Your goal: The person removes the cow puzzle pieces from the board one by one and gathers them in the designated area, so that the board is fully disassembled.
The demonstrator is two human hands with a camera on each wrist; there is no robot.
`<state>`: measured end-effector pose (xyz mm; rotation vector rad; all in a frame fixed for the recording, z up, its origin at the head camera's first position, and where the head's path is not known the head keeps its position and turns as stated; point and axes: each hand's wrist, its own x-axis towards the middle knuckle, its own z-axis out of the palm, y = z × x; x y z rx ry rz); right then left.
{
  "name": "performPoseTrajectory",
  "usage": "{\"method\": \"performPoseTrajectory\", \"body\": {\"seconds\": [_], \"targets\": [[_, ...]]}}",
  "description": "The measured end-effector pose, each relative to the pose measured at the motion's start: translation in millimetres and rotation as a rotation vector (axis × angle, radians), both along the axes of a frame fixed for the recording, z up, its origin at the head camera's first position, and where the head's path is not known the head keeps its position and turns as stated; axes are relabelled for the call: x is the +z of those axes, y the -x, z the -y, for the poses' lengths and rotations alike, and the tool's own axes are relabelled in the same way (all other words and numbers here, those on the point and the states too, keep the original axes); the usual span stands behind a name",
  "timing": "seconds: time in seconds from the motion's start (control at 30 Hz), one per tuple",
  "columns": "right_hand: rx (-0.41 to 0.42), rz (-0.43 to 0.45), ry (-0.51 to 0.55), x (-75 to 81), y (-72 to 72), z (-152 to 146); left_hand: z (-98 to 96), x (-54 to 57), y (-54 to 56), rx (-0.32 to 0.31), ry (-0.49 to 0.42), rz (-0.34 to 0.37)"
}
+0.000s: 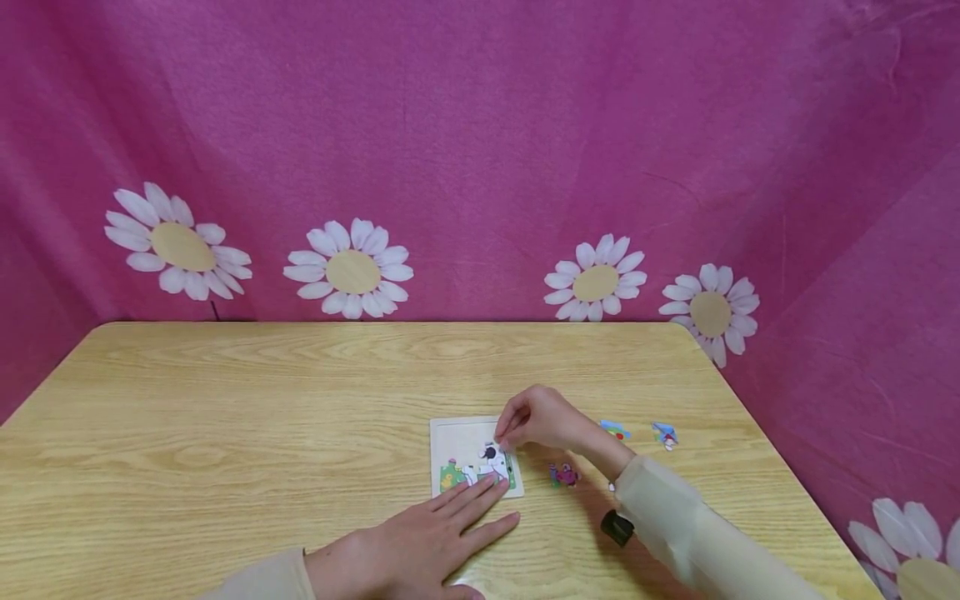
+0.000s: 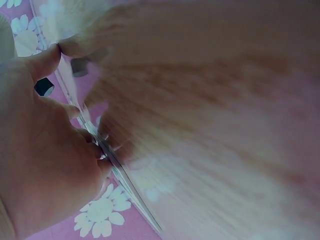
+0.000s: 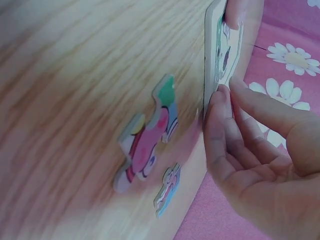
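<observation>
A pale, square puzzle board lies on the table, with printed pieces along its near side. A green piece sits at its left, and a white piece with a black patch shows at its right. My left hand lies palm down with spread fingers, its fingertips on the board's near edge. Over the board's right side, my right hand pinches a puzzle piece, mostly hidden by the thumb and fingers. In the right wrist view, the right hand's fingertips meet beside the board.
A pink puzzle piece lies right of the board. Two blue-topped pieces, one nearer and one farther right, lie beyond the right forearm. A dark wrist device hangs beneath the right sleeve. A flowered pink curtain stands behind the wooden table.
</observation>
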<state>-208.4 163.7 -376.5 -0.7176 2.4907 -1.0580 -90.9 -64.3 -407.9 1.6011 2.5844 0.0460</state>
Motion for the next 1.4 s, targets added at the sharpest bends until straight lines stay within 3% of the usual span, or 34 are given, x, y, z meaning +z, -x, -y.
{"method": "performPoseTrajectory", "body": {"seconds": [0.23, 0.43, 0.63, 0.93, 1.07, 1.4], "targets": [[0.005, 0.073, 0.017, 1.9, -1.3, 2.4, -0.3, 0.1, -0.1, -0.008, -0.005, 0.006], [-0.015, -0.012, -0.031, 2.7, -1.4, 4.5, 0.2, -0.3, 0.0, -0.01, -0.004, -0.007], [-0.025, -0.028, -0.061, 2.4, -0.4, 4.8, 0.2, 0.7, 0.2, -0.007, -0.008, 0.01], [-0.014, 0.025, -0.063, 5.3, 2.3, 4.9, -0.6, 2.1, 0.3, 0.002, -0.014, 0.062], [-0.028, 0.05, -0.064, 6.6, 3.6, 3.6, -1.3, 1.9, 0.0, 0.001, -0.008, 0.044], [-0.029, 0.136, 0.044, 7.0, 4.1, 0.7, -1.3, 1.9, -0.1, 0.016, 0.014, 0.037]]}}
